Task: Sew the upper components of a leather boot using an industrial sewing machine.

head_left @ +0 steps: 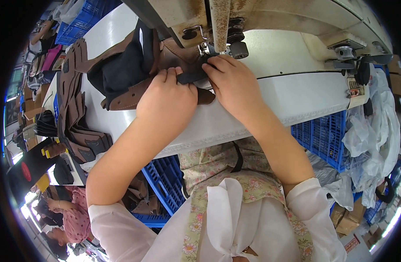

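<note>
While the brown shoe upper (135, 94) lies on the white machine bed (296, 94), both hands pinch its black strap (191, 77): left hand (167, 98) flattening, right hand (231, 83) steering it beneath the needle (208, 49), close together, for a straight seam.

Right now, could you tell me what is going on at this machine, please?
A person sits at a sewing machine, both hands on a brown and black leather piece lying on the white table. The left hand presses a black strip flat, while the right hand pinches its end beside the needle area. A stack of similar cut pieces waits on the table's left side, with blue crates below.
</note>
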`<state>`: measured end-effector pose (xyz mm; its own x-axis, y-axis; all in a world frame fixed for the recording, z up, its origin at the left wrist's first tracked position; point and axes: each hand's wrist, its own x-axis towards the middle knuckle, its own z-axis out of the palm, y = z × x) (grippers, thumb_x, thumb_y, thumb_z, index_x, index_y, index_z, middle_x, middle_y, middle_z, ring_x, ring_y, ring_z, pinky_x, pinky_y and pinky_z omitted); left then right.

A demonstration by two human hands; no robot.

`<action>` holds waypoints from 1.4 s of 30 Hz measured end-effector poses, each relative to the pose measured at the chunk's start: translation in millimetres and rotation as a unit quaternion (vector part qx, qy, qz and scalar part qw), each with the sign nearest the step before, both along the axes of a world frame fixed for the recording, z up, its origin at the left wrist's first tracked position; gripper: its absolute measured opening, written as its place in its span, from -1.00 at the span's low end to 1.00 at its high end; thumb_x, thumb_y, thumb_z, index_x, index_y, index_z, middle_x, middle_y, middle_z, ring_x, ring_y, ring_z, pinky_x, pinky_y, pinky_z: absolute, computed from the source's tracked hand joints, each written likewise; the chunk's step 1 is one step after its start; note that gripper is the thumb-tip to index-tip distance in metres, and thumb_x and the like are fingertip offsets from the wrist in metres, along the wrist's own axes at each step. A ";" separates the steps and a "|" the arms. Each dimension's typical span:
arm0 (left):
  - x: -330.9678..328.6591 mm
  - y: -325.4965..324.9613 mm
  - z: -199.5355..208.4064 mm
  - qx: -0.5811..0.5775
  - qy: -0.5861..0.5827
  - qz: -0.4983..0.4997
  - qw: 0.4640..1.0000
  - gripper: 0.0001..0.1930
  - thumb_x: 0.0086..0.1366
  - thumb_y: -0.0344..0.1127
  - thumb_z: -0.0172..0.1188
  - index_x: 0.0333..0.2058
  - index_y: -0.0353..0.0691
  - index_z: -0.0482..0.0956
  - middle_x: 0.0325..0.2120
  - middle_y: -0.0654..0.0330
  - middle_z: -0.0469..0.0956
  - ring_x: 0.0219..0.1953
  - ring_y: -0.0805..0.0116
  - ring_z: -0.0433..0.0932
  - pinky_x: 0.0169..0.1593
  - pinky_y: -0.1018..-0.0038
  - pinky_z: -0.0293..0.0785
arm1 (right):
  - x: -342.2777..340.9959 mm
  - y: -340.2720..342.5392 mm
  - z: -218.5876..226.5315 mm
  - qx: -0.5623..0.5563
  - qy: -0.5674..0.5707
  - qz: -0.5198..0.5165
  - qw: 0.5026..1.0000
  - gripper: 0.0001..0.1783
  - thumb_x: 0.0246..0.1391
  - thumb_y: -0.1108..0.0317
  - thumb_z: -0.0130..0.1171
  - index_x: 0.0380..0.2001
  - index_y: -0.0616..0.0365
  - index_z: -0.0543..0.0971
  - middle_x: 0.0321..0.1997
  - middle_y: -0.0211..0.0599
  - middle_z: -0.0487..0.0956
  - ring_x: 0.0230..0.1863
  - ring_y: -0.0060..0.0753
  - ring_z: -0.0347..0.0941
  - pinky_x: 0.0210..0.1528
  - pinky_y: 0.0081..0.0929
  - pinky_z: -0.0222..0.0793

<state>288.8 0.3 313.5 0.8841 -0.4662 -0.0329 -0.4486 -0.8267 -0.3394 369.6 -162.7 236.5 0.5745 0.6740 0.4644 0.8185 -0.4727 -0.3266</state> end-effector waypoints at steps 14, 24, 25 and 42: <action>-11.1 -15.7 -15.4 0.001 0.000 0.091 0.996 -0.74 0.01 -0.37 0.15 -0.29 -0.35 0.57 -0.06 -0.16 0.58 0.07 -0.01 0.53 0.16 0.25 0.43 | 6.9 -3.9 17.7 -0.019 0.076 0.034 0.996 -0.68 -0.05 0.45 0.22 -0.15 0.09 0.66 -0.13 -0.34 0.64 -0.07 -0.18 0.54 -0.03 -0.24 0.45; -26.9 -21.4 -22.8 -0.062 -0.115 0.125 0.983 -0.72 0.07 -0.32 0.14 -0.24 -0.30 0.60 0.01 0.00 0.53 0.14 0.08 0.46 0.21 0.20 0.40 | -6.9 2.7 5.7 0.017 0.009 -0.014 1.000 -0.75 -0.05 0.39 0.21 -0.24 0.17 0.65 -0.16 -0.23 0.68 -0.04 -0.24 0.57 0.05 -0.26 0.42; -29.6 -22.7 -22.8 -0.064 -0.115 0.125 0.983 -0.72 0.07 -0.32 0.14 -0.24 -0.30 0.60 0.01 0.00 0.53 0.14 0.08 0.46 0.21 0.20 0.40 | -6.4 2.2 6.0 0.023 0.018 -0.012 1.000 -0.75 -0.05 0.39 0.21 -0.24 0.18 0.65 -0.16 -0.21 0.68 -0.03 -0.23 0.57 0.06 -0.27 0.43; -34.0 -1.9 -23.2 -0.138 -0.046 0.113 0.983 -0.71 -0.10 -0.49 0.18 -0.29 -0.35 0.55 0.05 -0.03 0.54 0.16 0.13 0.49 0.27 0.20 0.34 | -20.4 6.8 21.4 -0.015 0.048 -0.041 0.998 -0.78 0.01 0.38 0.14 -0.27 0.21 0.63 -0.15 -0.03 0.64 0.02 -0.10 0.56 0.22 -0.08 0.30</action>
<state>254.7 -1.7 290.3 0.9592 -0.2385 0.1517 -0.2217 -0.9678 -0.1196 349.2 -156.0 257.9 0.6695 0.6348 0.3858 0.7420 -0.5478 -0.3864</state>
